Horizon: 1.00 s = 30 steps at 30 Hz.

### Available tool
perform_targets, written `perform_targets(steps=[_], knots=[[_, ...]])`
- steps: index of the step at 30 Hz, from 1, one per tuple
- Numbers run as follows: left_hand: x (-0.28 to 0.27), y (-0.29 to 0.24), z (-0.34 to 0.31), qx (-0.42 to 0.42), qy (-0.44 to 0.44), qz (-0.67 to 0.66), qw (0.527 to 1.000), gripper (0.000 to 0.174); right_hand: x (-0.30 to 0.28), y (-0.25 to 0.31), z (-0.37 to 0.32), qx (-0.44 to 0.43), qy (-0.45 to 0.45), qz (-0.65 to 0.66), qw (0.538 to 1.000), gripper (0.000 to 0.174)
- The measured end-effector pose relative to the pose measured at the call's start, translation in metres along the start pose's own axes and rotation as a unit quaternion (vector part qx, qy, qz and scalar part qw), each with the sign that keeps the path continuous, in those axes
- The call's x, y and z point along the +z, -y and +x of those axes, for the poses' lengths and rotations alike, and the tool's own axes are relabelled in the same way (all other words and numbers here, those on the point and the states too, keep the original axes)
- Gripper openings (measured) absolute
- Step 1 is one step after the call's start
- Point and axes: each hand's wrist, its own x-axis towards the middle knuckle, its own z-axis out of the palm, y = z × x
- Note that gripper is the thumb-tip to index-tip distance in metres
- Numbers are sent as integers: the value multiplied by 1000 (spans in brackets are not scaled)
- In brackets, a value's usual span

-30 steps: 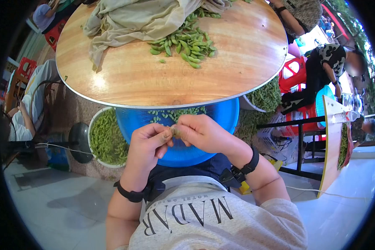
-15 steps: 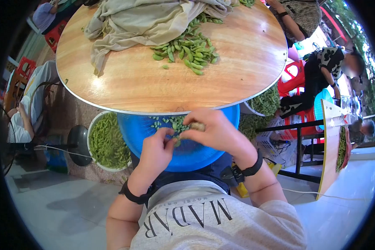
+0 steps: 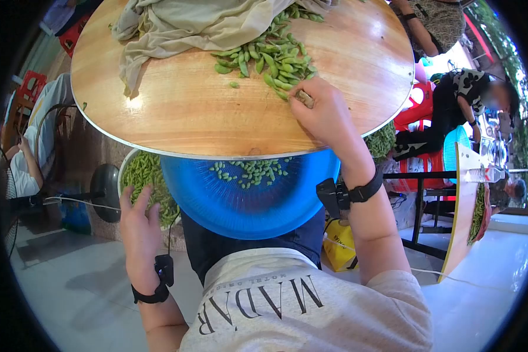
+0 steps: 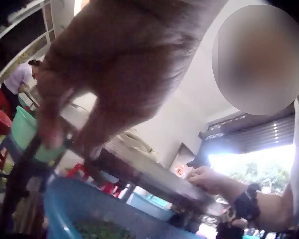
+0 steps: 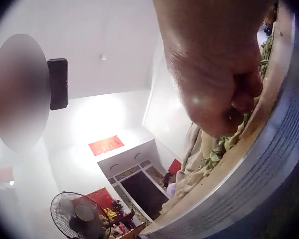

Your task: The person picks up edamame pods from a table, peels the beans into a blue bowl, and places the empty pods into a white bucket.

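Note:
My right hand (image 3: 327, 111) reaches over the round wooden table (image 3: 205, 123), its fingers curled and pinching a green soybean pod at the near end of the pod pile (image 3: 281, 61). In the right wrist view the curled right hand (image 5: 214, 94) covers most of that pod. Off to the left, my left hand (image 3: 140, 232) is held with fingers spread over a white tub of pods (image 3: 143, 176), nothing in its grasp. Shelled green beans (image 3: 255, 172) lie in the blue basin (image 3: 246, 217) under the table's near edge.
A beige cloth (image 3: 187, 29) covers part of the pods on the table. A black metal frame with a board (image 3: 463, 205) stands to the right, near a yellow bag (image 3: 339, 243). Other people sit or bend at both sides.
My hands were together over the basin. Since then the right has moved forward to the pods on the table, and the left has swung out over the tub with its fingers spread.

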Motion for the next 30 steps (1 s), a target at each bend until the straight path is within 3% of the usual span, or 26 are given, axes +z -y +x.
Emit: perform_targets(steps=[2, 5, 6, 9, 13, 14, 16, 18, 21, 23, 26, 27, 29, 30], knots=[[1, -3, 7, 55, -20, -124, 991, 20, -4, 7, 0, -6, 19, -2, 1000, 18], [1, -41, 13, 77, 52, -295, 951, 17, -4, 19, 0, -22, -24, 6, 999, 17], [6, -47, 16, 113, 39, -293, 949, 16, -1, 18, 0, -16, -10, -6, 1000, 17], [1, -69, 21, 79, 76, -345, 932, 15, 3, 12, 1, -15, 16, -17, 1000, 16], [11, -87, 29, 194, -1, -345, 918, 21, -10, 36, -11, -110, 76, 71, 988, 13], [8, -100, 29, 153, 26, -399, 904, 18, -16, 49, -18, -139, 98, 100, 980, 13], [7, -100, 38, 68, 204, -436, 874, 15, -29, 71, -28, -188, 132, 104, 968, 10], [10, -92, 46, 15, 364, -466, 806, 14, -33, 79, -37, -225, 156, 98, 957, 9], [19, -85, 42, -18, 435, -565, 701, 12, -33, 79, -49, -244, 181, 105, 947, 8], [23, -84, 35, -10, 438, -561, 702, 11, -29, 75, -53, -241, 191, 147, 940, 8], [22, -82, 23, -13, 423, -568, 706, 12, -27, 69, -61, -182, 208, 274, 921, 8], [20, -81, 20, -17, 412, -572, 709, 12, -28, 67, -65, -70, 211, 341, 913, 13], [15, -84, 11, -48, 359, -560, 746, 13, -31, 63, -77, 160, 207, 457, 850, 26], [15, -87, 7, -62, 334, -551, 762, 14, -29, 63, -80, 178, 220, 448, 848, 41]])
